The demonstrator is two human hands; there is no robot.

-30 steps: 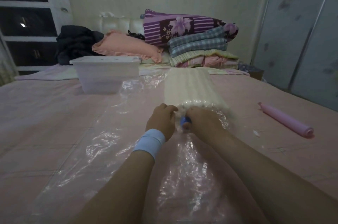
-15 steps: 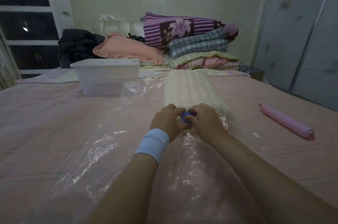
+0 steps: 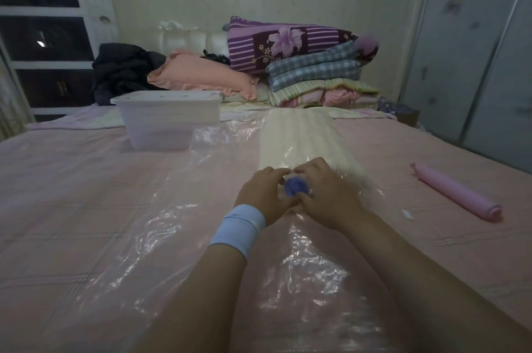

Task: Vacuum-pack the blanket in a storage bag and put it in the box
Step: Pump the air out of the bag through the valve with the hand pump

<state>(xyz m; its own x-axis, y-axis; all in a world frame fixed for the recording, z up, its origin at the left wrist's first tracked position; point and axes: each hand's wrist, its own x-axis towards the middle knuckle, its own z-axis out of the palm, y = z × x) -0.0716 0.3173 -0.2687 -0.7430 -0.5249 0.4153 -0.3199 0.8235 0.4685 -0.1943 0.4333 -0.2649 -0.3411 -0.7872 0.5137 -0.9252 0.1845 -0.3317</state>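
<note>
- My left hand (image 3: 263, 194) and right hand (image 3: 328, 194) are together straight ahead of me, fingers curled in from either side and pinching the blue valve (image 3: 296, 186) between them.
- The valve sits on the storage bag (image 3: 161, 226), which lies flat on the bed (image 3: 72, 180) with its slack, crinkled end spread under my forearms.
- The blanket (image 3: 299, 136) is inside the bag, just beyond my fingers. It is a long cream fold whose axis runs directly away from me toward the headboard, and its near end touches or almost touches my knuckles.
- So the valve is at the blanket's near end, and I judge that air has to travel along that long axis toward my hands to get out.
- Both hands are about equally near the blanket. The right lies slightly more over its near corner, the left more over bare plastic.
- The box (image 3: 169, 116) stands well away to the far left with its lid on, beside the bag's far edge, on my left hand's side.
- A pink roll (image 3: 457, 194) lies apart to the right, on my right hand's side. I cannot tell what it is.
</note>
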